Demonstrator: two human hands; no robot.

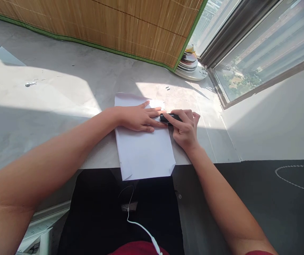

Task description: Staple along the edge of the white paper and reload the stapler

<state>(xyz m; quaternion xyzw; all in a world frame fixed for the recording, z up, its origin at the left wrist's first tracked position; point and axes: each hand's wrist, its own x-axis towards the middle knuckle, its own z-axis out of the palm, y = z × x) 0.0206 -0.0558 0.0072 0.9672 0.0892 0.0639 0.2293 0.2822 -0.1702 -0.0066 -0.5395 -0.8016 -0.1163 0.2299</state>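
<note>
Paper [143, 148] flat on ledge [48, 106], pinned under spread left hand [138, 118]. Black stapler [170, 117] at right edge, gripped by closed right hand [185, 131] just beside left fingertips. Stapling step apparently underway; next likely needs firm downward squeeze, sheet kept steady.

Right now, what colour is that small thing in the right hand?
Black, seen in the head view: the small object gripped by the right hand.
</note>
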